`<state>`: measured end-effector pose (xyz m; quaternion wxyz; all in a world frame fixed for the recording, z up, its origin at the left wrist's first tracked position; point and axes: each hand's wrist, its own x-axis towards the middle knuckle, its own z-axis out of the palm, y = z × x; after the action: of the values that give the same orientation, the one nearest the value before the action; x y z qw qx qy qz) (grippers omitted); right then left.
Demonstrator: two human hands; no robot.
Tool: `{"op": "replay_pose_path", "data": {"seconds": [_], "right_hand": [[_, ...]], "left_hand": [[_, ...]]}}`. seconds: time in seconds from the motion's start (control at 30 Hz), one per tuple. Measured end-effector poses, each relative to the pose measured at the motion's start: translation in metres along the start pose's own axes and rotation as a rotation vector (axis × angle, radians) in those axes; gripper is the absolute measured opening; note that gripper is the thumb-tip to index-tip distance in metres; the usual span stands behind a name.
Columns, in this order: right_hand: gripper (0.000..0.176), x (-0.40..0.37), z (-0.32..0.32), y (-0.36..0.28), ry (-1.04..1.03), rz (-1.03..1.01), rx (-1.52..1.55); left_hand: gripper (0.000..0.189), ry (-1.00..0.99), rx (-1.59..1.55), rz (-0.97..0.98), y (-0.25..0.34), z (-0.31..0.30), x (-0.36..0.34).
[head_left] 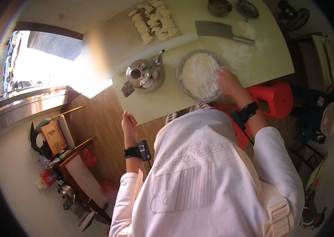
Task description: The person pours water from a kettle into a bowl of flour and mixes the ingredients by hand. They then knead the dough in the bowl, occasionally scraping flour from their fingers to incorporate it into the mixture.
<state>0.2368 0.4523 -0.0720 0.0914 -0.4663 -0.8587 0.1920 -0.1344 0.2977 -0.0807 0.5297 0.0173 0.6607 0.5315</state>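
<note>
I judge this flour-working: my right hand [230,83] reaches into the flour [199,75] in the round bowl [179,80], grip unclear; my left hand [129,124] hangs half-open, empty. Steadying the bowl seems called for.

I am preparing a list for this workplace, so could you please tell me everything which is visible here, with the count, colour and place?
table: one, pale green, before the person
bowl: one, silvery, near the table's close edge
white powder: uncounted, white, in the bowl and strewn beyond it
kettle: one, silver, left of the bowl
cleaver: one, grey, beyond the bowl
dough pieces: many, cream, far left
round vessels: two, dark, far edge
stool: at least one, red, right
cardboard box: one, brown, lower left
other edge items: too unclear to list
wristbands: two, black, on the wrists
sleeves: two, white, on the arms
left hand: one, bare, beside the table corner
right hand: one, bare, at the bowl
</note>
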Motion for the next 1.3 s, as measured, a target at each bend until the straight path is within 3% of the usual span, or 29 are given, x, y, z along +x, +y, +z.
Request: {"op": "replay_pose_path", "data": {"seconds": [0.13, 0.2, 0.3, 0.43, 0.5, 0.7, 0.8, 0.93, 1.13, 1.3], "right_hand": [[0.044, 0.001, 0.021, 0.013, 0.044, 0.205, 0.174], [0.064, 0.002, 0.032, 0.01, -0.076, 0.379, 0.441], [0.073, 0.007, 0.068, 0.004, 0.059, 0.391, 0.189], [0.073, 0.009, 0.067, -0.019, 0.025, 0.397, 0.53], [0.07, 0.006, 0.067, -0.018, 0.12, 0.204, 0.62], [0.065, 0.004, 0.065, 0.007, 0.286, 0.283, 0.479], [0.064, 0.009, 0.064, 0.0, 0.219, 0.361, 0.306], [0.065, 0.023, 0.061, -0.021, 0.179, 0.484, 0.535], [0.065, 0.022, 0.062, -0.033, 0.258, 0.27, 0.556], [0.065, 0.009, 0.067, -0.016, 0.341, 0.488, 0.532]], "left_hand": [[0.028, 0.0, 0.008, 0.007, -0.004, 0.0, 0.0], [0.028, 0.006, 0.016, -0.003, -0.006, 0.003, -0.001], [0.028, 0.002, 0.024, -0.013, -0.005, 0.009, -0.001], [0.029, -0.004, 0.032, -0.04, -0.001, 0.009, 0.002], [0.029, -0.003, 0.032, -0.036, 0.003, 0.008, 0.002], [0.028, -0.014, 0.038, -0.026, 0.004, -0.003, 0.004], [0.027, -0.031, 0.052, -0.012, 0.002, -0.008, 0.003], [0.03, -0.002, 0.019, -0.008, 0.005, -0.007, 0.002], [0.029, 0.021, -0.008, -0.017, 0.008, -0.015, 0.003], [0.028, 0.01, -0.007, -0.017, 0.006, -0.016, 0.004]]}}
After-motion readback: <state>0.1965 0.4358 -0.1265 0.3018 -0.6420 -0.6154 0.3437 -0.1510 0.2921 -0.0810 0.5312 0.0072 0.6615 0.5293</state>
